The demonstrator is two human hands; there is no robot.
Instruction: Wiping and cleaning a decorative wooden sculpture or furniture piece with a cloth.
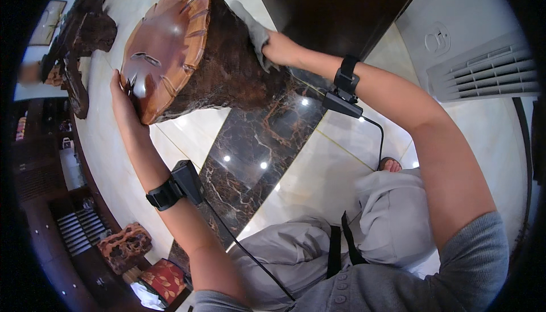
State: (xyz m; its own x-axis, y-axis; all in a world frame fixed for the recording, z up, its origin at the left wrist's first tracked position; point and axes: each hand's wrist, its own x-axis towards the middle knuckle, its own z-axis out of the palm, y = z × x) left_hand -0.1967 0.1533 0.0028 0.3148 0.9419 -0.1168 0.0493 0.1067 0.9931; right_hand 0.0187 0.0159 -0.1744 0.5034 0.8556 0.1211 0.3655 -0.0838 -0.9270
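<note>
A wooden stump stool (227, 67) lies tipped over on the floor, its glossy reddish-brown top (159, 39) turned to the left and its dark, rough bark side to the right. My left hand (129, 107) grips the lower left rim of the polished top, with its fingers stretched along the edge and partly hidden. On the far right of the bark side, my right hand (278, 49) is closed on a grey cloth (250, 26) and presses it against the wood. Part of the cloth hangs down beside the fingers.
Dark marbled tile (250, 164) runs between pale floor tiles. A dark wooden panel (335, 5) stands behind the stump, and a white vented appliance (483, 73) is at right. Dark gnarled wood (85, 33), a shelf unit (51, 238) and a red patterned cushion (165, 278) line the left.
</note>
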